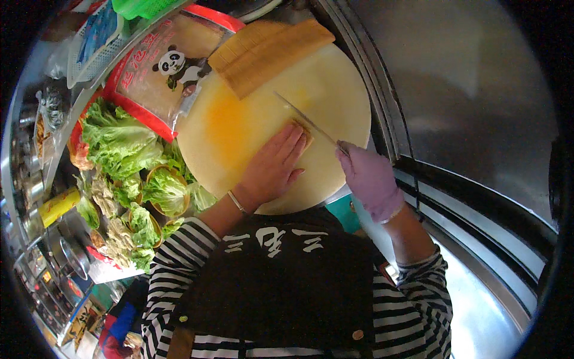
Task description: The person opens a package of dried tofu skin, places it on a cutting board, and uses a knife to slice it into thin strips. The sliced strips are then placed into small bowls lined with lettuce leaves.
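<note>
A round, pale cutting board (pixel 332 179) with an orange stain lies before me. My bare left hand (pixel 273 164) presses its fingertips on a small brown piece of food (pixel 306 134), seemingly tofu skin, near the board's middle. In my gloved right hand (pixel 370 175) is the handle of a knife (pixel 309 120). Its thin blade points up and left, close beside the piece; whether they touch I cannot tell. Brown ridged sheets (pixel 269 54), likely the same food, lie at the board's far edge, beside a clear plastic package (pixel 148 76) with a red border and a panda picture.
Left of the board are lettuce leaves (pixel 121 143) and bowls of lettuce (pixel 167 190). A white plastic basket (pixel 92 58) stands at the upper left, near a green plastic item (pixel 139 6). A metal rail (pixel 385 89) and a large metal surface (pixel 457 80) border the right side.
</note>
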The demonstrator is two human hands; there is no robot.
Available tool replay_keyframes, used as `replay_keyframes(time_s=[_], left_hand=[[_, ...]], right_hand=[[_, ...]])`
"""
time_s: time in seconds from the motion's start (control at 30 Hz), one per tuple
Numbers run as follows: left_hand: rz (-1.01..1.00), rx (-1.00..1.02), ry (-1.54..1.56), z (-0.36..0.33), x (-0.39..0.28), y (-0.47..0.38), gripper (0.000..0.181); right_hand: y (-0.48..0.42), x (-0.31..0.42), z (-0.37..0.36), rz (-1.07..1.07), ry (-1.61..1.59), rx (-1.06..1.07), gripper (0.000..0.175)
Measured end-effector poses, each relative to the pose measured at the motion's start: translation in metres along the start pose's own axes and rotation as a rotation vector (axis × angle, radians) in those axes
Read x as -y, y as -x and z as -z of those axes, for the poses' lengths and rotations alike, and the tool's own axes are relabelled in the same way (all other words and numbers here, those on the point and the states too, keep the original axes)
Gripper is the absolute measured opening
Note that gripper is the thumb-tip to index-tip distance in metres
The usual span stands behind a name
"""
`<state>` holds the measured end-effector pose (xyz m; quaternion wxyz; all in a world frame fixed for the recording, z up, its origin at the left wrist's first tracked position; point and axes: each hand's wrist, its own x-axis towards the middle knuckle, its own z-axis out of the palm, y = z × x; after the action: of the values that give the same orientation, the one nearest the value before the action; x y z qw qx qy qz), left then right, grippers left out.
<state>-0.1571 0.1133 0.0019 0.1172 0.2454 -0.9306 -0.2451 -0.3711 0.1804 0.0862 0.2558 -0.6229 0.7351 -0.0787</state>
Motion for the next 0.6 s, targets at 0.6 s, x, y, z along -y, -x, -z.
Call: replay_keyframes(time_s=[0.6], left_hand=[[-0.015,-0.026,-0.108,-0.009,0.002,0.0,0.062]], right_hand=[[-0.012,0.002,-0.03,-0.002,0.11,0.136,0.025]])
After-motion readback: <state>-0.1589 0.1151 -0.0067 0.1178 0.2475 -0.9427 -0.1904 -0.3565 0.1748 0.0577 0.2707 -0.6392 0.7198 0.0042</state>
